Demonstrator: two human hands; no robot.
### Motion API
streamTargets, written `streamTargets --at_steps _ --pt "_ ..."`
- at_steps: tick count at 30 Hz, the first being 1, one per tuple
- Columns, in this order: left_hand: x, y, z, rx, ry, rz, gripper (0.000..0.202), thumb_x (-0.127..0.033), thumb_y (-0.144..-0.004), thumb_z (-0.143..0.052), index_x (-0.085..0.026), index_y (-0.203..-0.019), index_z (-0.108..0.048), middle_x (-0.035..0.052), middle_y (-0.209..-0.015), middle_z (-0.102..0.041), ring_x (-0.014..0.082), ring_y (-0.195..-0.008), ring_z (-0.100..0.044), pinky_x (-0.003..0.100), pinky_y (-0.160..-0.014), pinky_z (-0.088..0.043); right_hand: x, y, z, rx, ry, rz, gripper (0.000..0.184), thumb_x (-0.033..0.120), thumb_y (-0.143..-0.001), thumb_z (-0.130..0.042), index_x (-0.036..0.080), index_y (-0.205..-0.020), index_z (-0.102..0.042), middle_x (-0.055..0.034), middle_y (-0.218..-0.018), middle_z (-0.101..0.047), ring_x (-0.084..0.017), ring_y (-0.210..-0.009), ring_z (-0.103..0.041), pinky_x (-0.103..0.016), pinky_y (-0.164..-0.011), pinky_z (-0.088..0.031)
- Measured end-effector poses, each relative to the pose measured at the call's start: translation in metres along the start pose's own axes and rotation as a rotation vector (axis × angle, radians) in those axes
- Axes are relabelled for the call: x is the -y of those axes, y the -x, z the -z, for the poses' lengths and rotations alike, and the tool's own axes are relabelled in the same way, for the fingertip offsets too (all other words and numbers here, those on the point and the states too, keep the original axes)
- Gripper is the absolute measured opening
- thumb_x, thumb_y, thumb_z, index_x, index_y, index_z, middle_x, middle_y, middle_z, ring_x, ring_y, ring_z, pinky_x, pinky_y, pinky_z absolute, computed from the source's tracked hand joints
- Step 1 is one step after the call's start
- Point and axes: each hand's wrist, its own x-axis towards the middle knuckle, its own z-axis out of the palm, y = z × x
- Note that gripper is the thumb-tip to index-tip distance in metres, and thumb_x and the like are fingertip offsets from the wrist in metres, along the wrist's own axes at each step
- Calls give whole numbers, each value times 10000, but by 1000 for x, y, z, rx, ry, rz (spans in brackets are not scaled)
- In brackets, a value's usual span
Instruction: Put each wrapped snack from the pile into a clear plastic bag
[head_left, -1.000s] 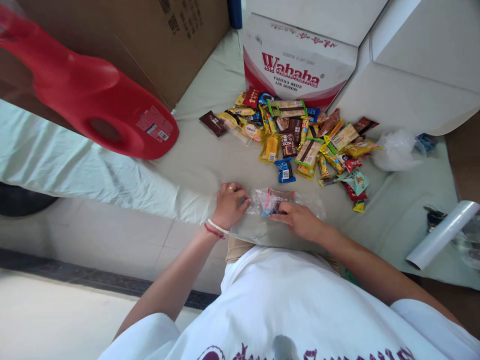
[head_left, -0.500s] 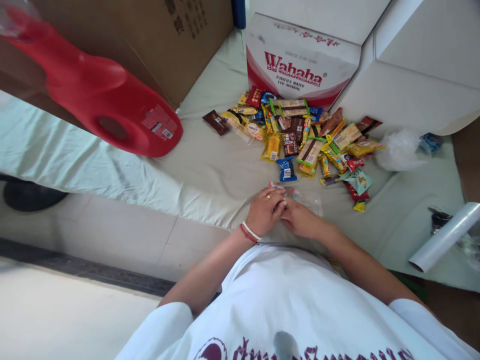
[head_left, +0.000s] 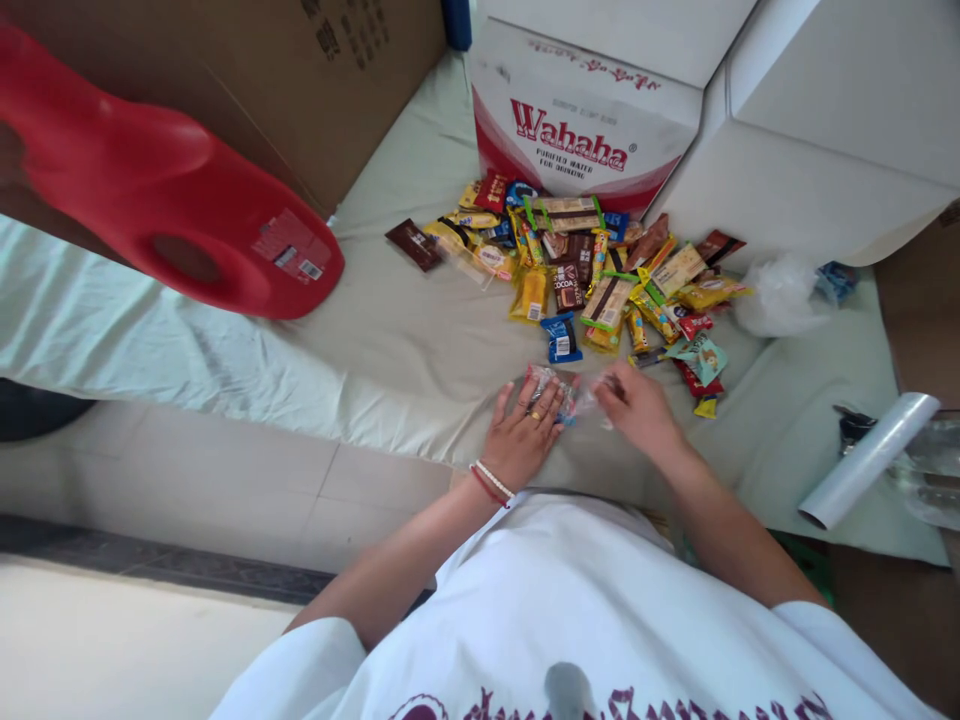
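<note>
My left hand (head_left: 523,432), with a ring and two bracelets, lies with its fingers spread flat on a small clear plastic bag (head_left: 552,392). Something red, white and blue shows through the bag, but I cannot make out what. To its right, my right hand (head_left: 634,405) is closed on the bag's thin, transparent end, pinching it between thumb and fingers. Just beyond the hands lies a blue snack packet (head_left: 562,338), apart from them. A pile of wrapped snacks (head_left: 568,287) in yellow, brown, red and green spreads behind it.
A white and red Wahaha carton (head_left: 574,135) stands behind the pile. At the left lies a large red jug (head_left: 187,200) beside a brown cardboard box (head_left: 247,80). To the right are a crumpled white plastic bag (head_left: 780,295) and a roll of clear film (head_left: 870,460).
My hands were together over the bag. Now the right has moved away to the right, drawing out the plastic, and the left has spread flat. The whole view has shifted slightly.
</note>
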Motion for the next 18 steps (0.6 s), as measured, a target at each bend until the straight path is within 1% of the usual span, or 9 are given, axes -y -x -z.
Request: streamTargets --at_steps 1,4,7,9,11,12,14,16,18 --pt "-1 0 0 2 -1 25 481 -302 -1008 -488 -270 -1488 -519 76 -1571 -504 320 -1516 -364 600 -1239 -238 12 -12 -7 49 -20 9 205 357 -966 -522 202 -1041 -633 -42 -790 -644 -195 -698 -585 -286 -654 -430" --pt "7 5 8 -22 52 60 365 -296 -971 -546 -188 -1296 -674 154 -1466 -600 350 -1426 -474 573 -1146 -389 39 -42 -36 132 0 74 184 253 -960 -506 195 -1086 -629 -29 -780 -671 -187 -700 -597 -268 -645 -393" --pt "30 16 25 -178 217 43 396 -299 -982 -505 -183 -1339 -630 159 -1459 -594 297 -1377 -519 516 -1122 -446 44 -53 -60 131 22 171 194 209 -978 -452 191 -1047 -633 -49 -845 -697 -194 -786 -630 -276 -725 -423" --pt "43 21 32 -333 240 188 418 -303 -1000 -459 -185 -1378 -595 167 -1449 -591 290 -1371 -513 530 -1134 -434 41 -49 -68 110 15 227 199 192 -971 -439 177 -1046 -623 -80 -919 -705 -215 -869 -648 -298 -796 -449" --pt "46 20 30 -385 178 387 393 -338 -989 -485 -176 -1312 -639 185 -1396 -616 341 -1386 -481 601 -1144 -392 38 -43 -69 93 -19 252 219 191 -978 -413 167 -1069 -611 -114 -993 -705 -237 -949 -653 -328 -860 -466" --pt "42 16 27 -359 161 436 377 -351 -976 -511 -175 -1275 -660 183 -1373 -630 366 -1402 -457 629 -1150 -370 37 -39 -68 85 -48 255 234 204 -991 -394 168 -1084 -606 -127 -1028 -702 -245 -984 -651 -344 -889 -472" --pt "29 7 20 -282 220 427 383 -342 -952 -544 -181 -1282 -650 165 -1370 -637 375 -1432 -427 633 -1166 -357 38 -29 -62 60 -126 251 262 267 -1025 -366 176 -1114 -594 -145 -1090 -693 -255 -1048 -638 -375 -945 -475" --pt "9 1 16 -259 363 360 454 -289 -947 -526 -187 -1389 -564 149 -1400 -623 320 -1417 -471 564 -1171 -401 39 -18 -54 26 -232 215 296 366 -1044 -369 185 -1144 -581 -149 -1128 -682 -257 -1077 -628 -398 -974 -476" --pt "-12 -1 16 -266 464 273 547 -233 -929 -509 -180 -1473 -471 158 -1478 -565 272 -1407 -501 496 -1166 -437 35 -4 -44 -12 -381 126 336 465 -1034 -416 197 -1165 -570 -133 -1142 -679 -245 -1057 -634 -392 -954 -491"
